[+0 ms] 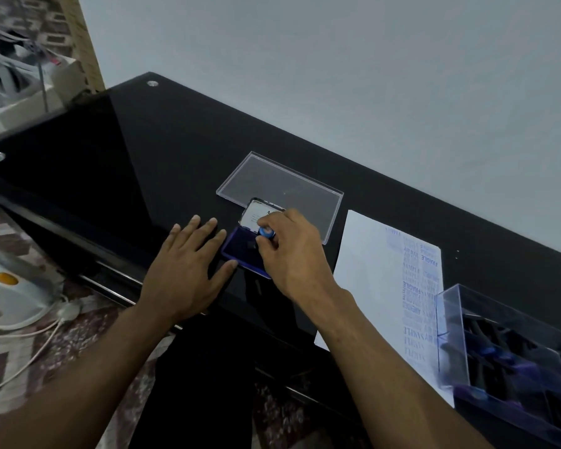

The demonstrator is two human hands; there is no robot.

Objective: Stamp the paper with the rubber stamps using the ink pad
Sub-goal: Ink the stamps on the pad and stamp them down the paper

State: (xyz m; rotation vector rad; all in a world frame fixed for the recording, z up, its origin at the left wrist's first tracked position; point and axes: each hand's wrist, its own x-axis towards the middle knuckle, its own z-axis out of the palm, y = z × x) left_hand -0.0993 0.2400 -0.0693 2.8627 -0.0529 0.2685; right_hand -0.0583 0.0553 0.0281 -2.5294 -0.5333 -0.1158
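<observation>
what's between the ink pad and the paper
In the head view, the right hand gripping the stamp lies between the ink pad and the paper.

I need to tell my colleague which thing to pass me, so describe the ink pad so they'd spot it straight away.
On the black glass table, look just left of the white paper covered in blue stamp marks. The ink pad is the small dark blue tray between the two hands, its lid hinged open behind it. The clear lid behind it is bigger and colourless.
</observation>
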